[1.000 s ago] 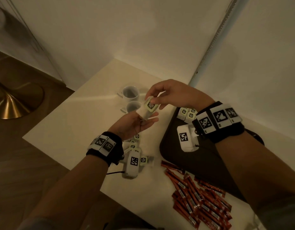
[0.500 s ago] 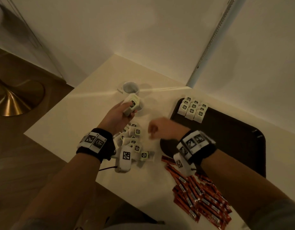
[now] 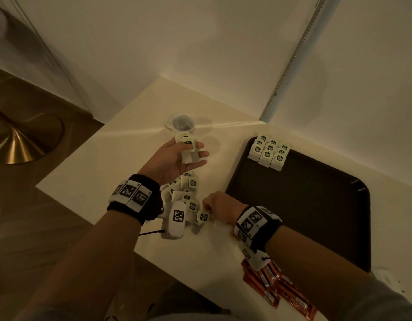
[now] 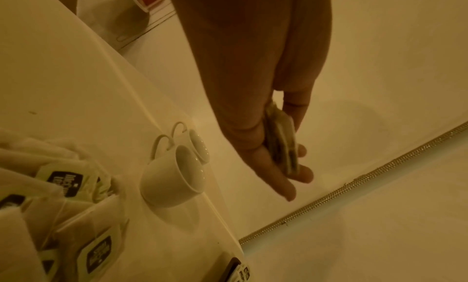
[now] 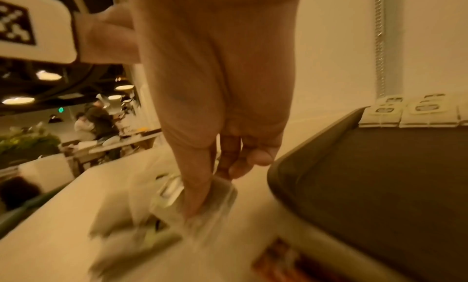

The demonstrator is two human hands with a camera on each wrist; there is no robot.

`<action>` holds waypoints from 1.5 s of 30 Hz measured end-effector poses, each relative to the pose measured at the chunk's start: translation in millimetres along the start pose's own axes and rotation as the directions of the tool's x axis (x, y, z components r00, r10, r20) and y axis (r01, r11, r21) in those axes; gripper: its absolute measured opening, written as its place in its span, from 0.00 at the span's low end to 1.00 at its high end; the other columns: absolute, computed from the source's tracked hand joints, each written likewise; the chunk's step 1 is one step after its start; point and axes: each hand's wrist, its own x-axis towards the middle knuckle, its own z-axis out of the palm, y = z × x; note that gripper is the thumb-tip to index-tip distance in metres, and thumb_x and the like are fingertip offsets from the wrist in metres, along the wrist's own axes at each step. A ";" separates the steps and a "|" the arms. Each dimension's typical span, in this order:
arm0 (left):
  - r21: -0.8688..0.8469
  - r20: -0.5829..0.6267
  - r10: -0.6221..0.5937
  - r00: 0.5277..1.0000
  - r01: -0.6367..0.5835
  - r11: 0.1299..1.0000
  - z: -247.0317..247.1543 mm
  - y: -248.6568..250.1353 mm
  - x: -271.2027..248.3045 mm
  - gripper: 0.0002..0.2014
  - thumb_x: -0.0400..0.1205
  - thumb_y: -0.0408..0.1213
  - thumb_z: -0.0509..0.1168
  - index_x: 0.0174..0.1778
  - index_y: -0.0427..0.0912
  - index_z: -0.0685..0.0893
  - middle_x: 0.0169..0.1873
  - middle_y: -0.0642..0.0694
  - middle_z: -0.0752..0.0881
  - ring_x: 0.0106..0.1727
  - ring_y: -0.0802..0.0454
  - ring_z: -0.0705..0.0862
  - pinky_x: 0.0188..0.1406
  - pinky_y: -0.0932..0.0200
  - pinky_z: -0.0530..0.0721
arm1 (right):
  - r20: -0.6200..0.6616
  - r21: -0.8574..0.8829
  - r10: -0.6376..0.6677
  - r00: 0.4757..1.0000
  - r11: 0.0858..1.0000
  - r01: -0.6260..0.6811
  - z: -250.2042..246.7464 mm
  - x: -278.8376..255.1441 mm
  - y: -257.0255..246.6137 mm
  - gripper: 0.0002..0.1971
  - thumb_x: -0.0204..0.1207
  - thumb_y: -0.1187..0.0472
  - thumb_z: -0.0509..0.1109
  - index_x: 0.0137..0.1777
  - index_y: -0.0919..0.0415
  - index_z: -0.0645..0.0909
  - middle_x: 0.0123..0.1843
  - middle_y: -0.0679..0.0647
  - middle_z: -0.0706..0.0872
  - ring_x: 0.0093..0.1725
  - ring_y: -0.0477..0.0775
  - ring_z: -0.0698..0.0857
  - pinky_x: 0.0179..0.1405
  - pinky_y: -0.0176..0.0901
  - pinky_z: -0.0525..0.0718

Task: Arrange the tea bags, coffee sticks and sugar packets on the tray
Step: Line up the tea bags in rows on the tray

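A small stack of tea bags (image 3: 188,149) lies in the upturned left hand (image 3: 175,161), held above the table (image 3: 121,156) near a white cup (image 3: 183,122); the thumb presses the stack down against the fingers (image 3: 201,162), which lie nearly straight. The left wrist view shows the stack edge-on, pinched between thumb and fingers, and also a second cup (image 4: 169,178) in front of the first, which the head view hides behind the hand. Below the left hand a loose pile of tea bags (image 3: 185,193) lies on the table, and the right hand (image 3: 220,205) reaches its near edge. From the head only curled knuckles show; the blurred right wrist view shows thumb and fingers (image 5: 197,186) pinching one tea bag (image 5: 215,198) from the pile. On the dark tray (image 3: 304,205), a neat block of tea bags (image 3: 268,151) fills the far left corner. Red coffee sticks (image 3: 276,288) lie on the table beside the tray's near edge.
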 end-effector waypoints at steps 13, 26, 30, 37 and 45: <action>0.491 0.092 0.122 0.988 -0.152 0.858 42.7 -13.8 -2.3 0.12 0.78 0.32 0.71 0.56 0.34 0.83 0.36 0.46 0.83 0.33 0.57 0.82 0.40 0.56 0.89 | -0.479 0.768 0.199 0.855 0.566 0.299 -114.1 -56.9 35.1 0.20 0.71 0.67 0.75 0.61 0.66 0.74 0.51 0.63 0.86 0.43 0.54 0.83 0.37 0.38 0.81; 0.249 0.073 0.161 0.984 -0.175 0.953 103.6 -32.0 21.8 0.04 0.80 0.31 0.68 0.49 0.41 0.84 0.41 0.44 0.90 0.38 0.53 0.88 0.38 0.60 0.86 | -0.710 0.560 0.236 0.663 0.761 0.328 -172.2 -100.7 65.5 0.04 0.77 0.58 0.71 0.43 0.56 0.82 0.37 0.46 0.85 0.36 0.41 0.82 0.35 0.28 0.77; 0.210 0.092 0.159 0.983 -0.175 0.962 115.5 -34.7 24.1 0.05 0.81 0.30 0.66 0.47 0.42 0.85 0.39 0.45 0.90 0.36 0.55 0.87 0.36 0.62 0.86 | -0.709 0.494 0.176 0.683 0.815 0.303 -188.1 -110.5 64.5 0.04 0.74 0.57 0.74 0.46 0.55 0.84 0.36 0.46 0.87 0.36 0.43 0.85 0.35 0.31 0.79; 0.175 0.116 0.213 0.970 -0.230 0.957 126.7 -29.0 33.8 0.09 0.80 0.27 0.66 0.49 0.45 0.86 0.36 0.49 0.89 0.36 0.56 0.85 0.38 0.63 0.86 | -0.714 0.394 0.118 0.690 0.882 0.257 -206.5 -116.5 70.0 0.02 0.73 0.59 0.75 0.41 0.55 0.84 0.35 0.44 0.85 0.32 0.38 0.81 0.33 0.24 0.76; 0.164 0.168 0.208 0.964 -0.235 0.958 136.7 -25.8 42.9 0.06 0.80 0.28 0.65 0.47 0.43 0.83 0.32 0.51 0.87 0.32 0.58 0.85 0.34 0.64 0.85 | -0.711 0.346 0.077 0.699 0.904 0.252 -219.6 -121.3 70.3 0.06 0.76 0.60 0.72 0.40 0.55 0.77 0.34 0.51 0.88 0.29 0.40 0.84 0.28 0.23 0.76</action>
